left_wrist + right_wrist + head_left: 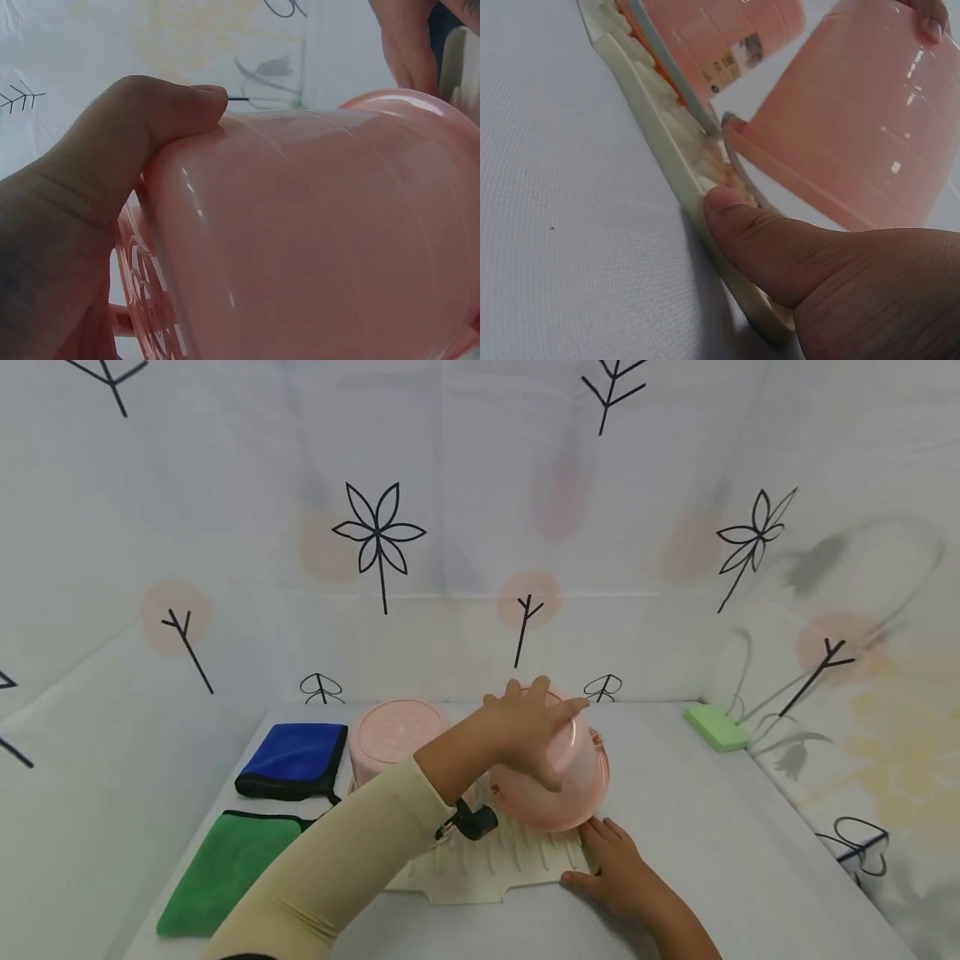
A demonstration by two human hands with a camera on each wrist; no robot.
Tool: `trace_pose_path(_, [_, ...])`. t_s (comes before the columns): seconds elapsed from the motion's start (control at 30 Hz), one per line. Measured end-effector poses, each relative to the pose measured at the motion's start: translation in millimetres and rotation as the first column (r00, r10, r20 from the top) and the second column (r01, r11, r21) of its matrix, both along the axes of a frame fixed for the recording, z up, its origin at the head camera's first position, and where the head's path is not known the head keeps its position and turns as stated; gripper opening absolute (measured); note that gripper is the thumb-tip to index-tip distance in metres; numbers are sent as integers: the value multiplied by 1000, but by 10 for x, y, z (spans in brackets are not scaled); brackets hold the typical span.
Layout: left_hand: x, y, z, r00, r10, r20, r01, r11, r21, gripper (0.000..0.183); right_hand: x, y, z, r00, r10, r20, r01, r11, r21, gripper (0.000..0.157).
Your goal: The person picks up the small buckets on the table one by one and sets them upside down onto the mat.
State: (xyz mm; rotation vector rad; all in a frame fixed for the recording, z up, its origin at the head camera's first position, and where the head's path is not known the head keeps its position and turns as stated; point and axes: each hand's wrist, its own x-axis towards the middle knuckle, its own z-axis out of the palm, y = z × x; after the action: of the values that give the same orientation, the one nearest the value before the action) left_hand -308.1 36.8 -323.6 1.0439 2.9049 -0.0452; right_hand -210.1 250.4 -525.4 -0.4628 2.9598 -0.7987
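Observation:
My left hand (528,731) reaches across to the right and grips an upturned pink plastic bucket (579,756) by its base, fingers spread over it. In the left wrist view the thumb (191,101) presses on the bucket's side near the base. The bucket is tilted, its rim over the cream ridged drain tray (465,881). At the tray's front right corner, my right hand (618,868) holds the edge, with its thumb (750,232) on top of the rim in the right wrist view. A second upturned pink bucket (393,735) stands on the tray's left part.
A folded blue cloth (292,756) and a green cloth (225,868), both dark-edged, lie on the left of the white table. A light green sponge (716,727) sits at the back right edge. Patterned white curtains surround the table.

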Motion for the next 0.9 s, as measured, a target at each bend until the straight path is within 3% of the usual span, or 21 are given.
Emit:
trace_pose_path(0.2, [95, 125, -161, 997, -36, -69, 32, 998, -61, 115, -12, -6, -5, 1000, -16, -5, 16, 1000, 0, 98])
trace_pose_path(0.43, [272, 267, -282, 987, 39, -157, -53, 995, -87, 117, -3, -15, 16, 999, -38, -2, 38, 999, 20, 102])
trace_pose_path(0.63, [474, 393, -338, 970, 111, -217, -132, 988, -85, 126, 14, -28, 43, 993, -112, 45, 112, 994, -1, 100])
trace_pose_path(0.73, [444, 392, -364, 966, 181, -187, -192, 980, -46, 127, 7, -55, 54, 991, -129, 46, 128, 992, 6, 100])
trace_pose_path(0.9, [294, 350, -424, 949, 285, -134, -282, 959, 37, 117, -7, -77, 43, 993, -117, 22, 116, 992, 53, 103])
